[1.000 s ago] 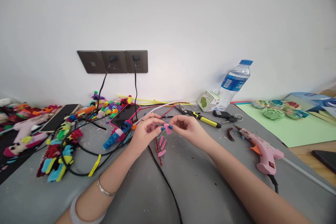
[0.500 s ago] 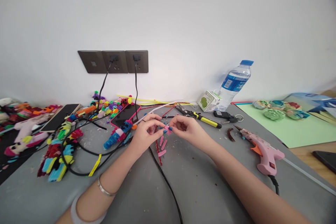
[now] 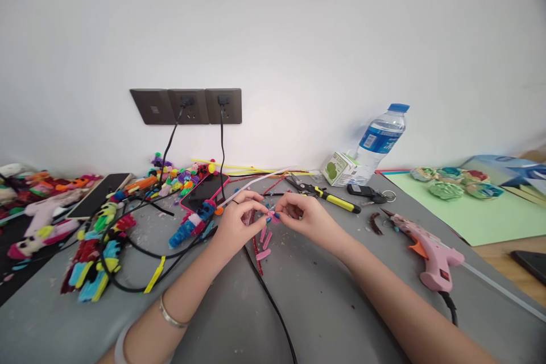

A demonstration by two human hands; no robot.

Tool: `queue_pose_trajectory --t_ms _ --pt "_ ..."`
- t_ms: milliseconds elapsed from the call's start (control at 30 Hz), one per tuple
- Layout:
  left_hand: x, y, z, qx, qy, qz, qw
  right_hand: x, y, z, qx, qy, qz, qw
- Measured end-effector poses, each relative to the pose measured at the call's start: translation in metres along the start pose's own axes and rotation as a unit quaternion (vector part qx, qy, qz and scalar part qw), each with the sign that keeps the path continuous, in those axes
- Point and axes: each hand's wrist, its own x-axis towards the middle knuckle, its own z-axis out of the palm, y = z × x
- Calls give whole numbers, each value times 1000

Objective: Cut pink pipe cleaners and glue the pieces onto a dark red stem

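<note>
Between the fingertips of both hands is a small fuzzy pink piece point(image 3: 273, 216), which looks like bent pipe cleaner; its exact shape is partly covered by fingers. My left hand point(image 3: 242, 217) pinches it from the left, and my right hand point(image 3: 302, 217) pinches it from the right. Just below the hands, several short pink fuzzy pieces point(image 3: 263, 255) lie on the grey table point(image 3: 324, 307). A thin red pipe cleaner point(image 3: 258, 259) runs beside them, partly hidden by my left hand.
Yellow-handled pliers point(image 3: 336, 199) lie behind my right hand. A pink glue gun point(image 3: 435, 259) rests at right, near keys point(image 3: 379, 196), a juice box point(image 3: 339, 169) and a water bottle point(image 3: 381, 142). Fuzzy figures point(image 3: 96, 261) and a looped black cable point(image 3: 128, 287) lie at left.
Both hands keep pinching the pink piece, with the fingertips shifted slightly around it. The whole view has moved a little, so everything sits slightly lower.
</note>
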Motion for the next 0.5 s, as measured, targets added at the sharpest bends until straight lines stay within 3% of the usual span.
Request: queue_pose_trajectory --t_ms 500 --pt "0 1 0 -16 -4 -22 1000 0 1 0 4 -6 -4 1000"
